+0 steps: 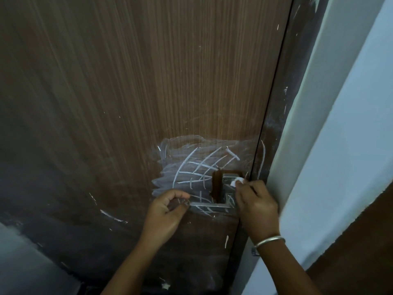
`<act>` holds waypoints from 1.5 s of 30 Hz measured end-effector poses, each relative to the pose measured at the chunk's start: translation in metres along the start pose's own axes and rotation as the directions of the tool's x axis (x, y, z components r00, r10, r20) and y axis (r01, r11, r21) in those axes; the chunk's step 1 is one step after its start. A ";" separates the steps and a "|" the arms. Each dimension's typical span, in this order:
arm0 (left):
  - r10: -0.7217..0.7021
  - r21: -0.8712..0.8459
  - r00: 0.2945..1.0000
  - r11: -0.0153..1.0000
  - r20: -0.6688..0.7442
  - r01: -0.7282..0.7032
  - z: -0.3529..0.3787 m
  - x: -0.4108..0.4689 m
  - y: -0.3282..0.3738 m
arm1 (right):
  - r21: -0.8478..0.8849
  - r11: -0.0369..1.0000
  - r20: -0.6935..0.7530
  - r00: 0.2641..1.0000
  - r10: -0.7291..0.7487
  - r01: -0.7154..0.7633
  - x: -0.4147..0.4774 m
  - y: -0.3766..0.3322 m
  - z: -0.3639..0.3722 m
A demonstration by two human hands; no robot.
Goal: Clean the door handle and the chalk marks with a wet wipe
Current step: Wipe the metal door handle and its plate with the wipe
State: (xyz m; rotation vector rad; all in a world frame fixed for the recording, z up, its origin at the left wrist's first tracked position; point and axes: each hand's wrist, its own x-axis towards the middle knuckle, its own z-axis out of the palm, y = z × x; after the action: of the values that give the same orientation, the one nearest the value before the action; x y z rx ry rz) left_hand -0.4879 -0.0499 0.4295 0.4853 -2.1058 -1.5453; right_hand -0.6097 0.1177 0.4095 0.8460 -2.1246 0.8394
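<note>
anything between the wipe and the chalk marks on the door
Nothing visible. The wet wipe, pinched in the right hand, is at the top of the door handle, and the chalk marks lie uncovered just left of it on the door. The left hand grips the handle's free end, covering only that part.

A brown door point(148, 81) with fine vertical wood grain is seen filling most of the view, lit brighter toward the top and shaded toward the bottom. Along its right edge, a dark door frame point(276, 107) is flecked with white specks. Beyond it a pale blue-white wall point(350, 103) is shown. A pale grey surface point(21, 262) is glimpsed at lower left and a dark brown area point(361, 241) at lower right — neither can be identified.
</note>
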 end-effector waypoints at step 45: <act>0.032 -0.042 0.999 0.999 0.011 -0.031 0.021 0.006 -0.012 | -0.097 0.980 0.331 0.934 -0.133 0.174 0.008 -0.032 -0.002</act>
State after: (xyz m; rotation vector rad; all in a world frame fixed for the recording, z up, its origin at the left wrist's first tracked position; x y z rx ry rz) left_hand -0.5043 -0.0405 0.4137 0.4276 -2.0756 -1.5745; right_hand -0.5888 0.0983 0.4266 1.1299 -2.3261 0.5063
